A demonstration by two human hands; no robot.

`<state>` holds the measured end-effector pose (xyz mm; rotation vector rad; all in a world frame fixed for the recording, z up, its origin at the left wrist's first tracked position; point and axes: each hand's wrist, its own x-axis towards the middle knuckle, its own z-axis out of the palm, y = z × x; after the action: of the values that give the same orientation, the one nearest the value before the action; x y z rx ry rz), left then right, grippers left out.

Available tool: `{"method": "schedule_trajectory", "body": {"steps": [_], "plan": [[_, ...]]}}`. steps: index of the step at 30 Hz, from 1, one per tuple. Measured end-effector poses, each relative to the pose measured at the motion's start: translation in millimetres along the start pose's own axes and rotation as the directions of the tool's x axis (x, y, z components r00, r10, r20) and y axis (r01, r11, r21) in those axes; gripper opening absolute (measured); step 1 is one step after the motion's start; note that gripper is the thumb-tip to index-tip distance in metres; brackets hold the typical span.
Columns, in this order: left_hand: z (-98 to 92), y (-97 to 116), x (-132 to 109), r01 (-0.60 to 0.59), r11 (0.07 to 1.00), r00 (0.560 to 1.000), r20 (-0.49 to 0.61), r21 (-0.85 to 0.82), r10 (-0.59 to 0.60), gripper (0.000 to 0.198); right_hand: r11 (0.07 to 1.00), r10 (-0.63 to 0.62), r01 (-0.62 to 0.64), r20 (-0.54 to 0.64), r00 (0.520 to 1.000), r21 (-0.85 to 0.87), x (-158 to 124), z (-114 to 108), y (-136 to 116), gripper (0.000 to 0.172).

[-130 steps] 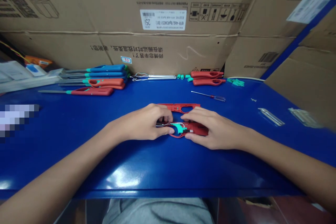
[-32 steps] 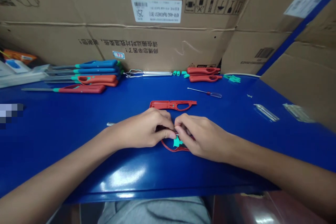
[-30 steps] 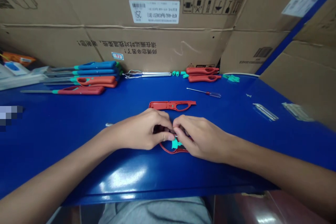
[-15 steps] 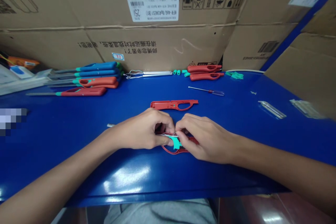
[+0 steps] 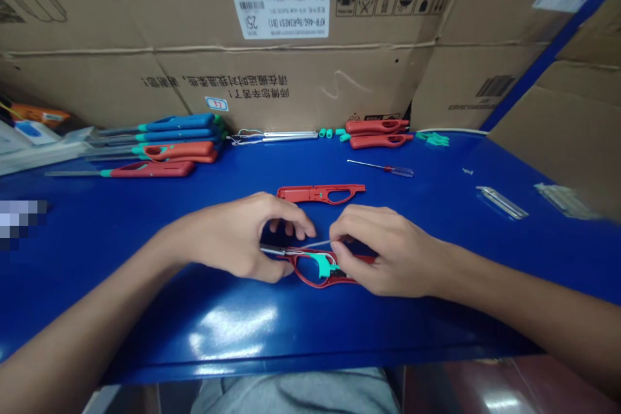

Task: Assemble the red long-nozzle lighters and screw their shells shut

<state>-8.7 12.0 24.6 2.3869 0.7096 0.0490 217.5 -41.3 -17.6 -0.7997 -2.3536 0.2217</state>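
An open red lighter shell (image 5: 310,270) lies on the blue table (image 5: 427,330) between my hands, with a teal trigger piece (image 5: 323,264) and thin wires inside it. A thin metal tube (image 5: 272,249) runs left from the shell, its end under my left hand (image 5: 237,237). My left fingers curl above the shell's left part. My right hand (image 5: 388,249) rests on the shell's right end, pinching it. A second red shell half (image 5: 320,193) lies empty just beyond my fingers, touching neither hand.
Stacked long lighters (image 5: 177,151) lie at back left, red lighter bodies (image 5: 378,134) at back right. Metal rods (image 5: 276,136), a small screwdriver (image 5: 381,169) and clear bags (image 5: 502,202) sit on the table. Cardboard boxes (image 5: 301,77) form a wall behind it.
My hands have moved apart, the left one drawing leftward. This uncovers the metal tube, the shell's loop and the teal piece. The second shell half has not moved.
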Motion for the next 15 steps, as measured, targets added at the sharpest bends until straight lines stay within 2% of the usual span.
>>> {"method": "schedule_trajectory", "body": {"steps": [3, 7, 13, 15], "plan": [[-7.1, -6, -4, 0.085, 0.996, 0.996, 0.012, 0.029, -0.086, 0.039, 1.000, 0.009, -0.009, 0.055, 0.998, 0.002, 0, -3, 3, 0.012], [-9.1, -9, -3, 0.151, 0.985, 0.986, 0.053, 0.084, -0.156, 0.028, 0.999, 0.033, -0.035, 0.132, 0.991, 0.011, 0, -10, 5, 0.012], [-6.7, -4, -2, 0.149, 0.982, 0.987, 0.044, 0.114, -0.154, 0.014, 0.999, 0.035, -0.033, 0.324, 0.946, -0.013, 2, -23, 0, 0.007], [-5.6, -4, -1, 0.132, 0.985, 0.990, 0.037, 0.109, -0.136, 0.013, 0.998, 0.062, -0.051, 0.372, 0.926, -0.039, 4, -25, -2, 0.017]]}}
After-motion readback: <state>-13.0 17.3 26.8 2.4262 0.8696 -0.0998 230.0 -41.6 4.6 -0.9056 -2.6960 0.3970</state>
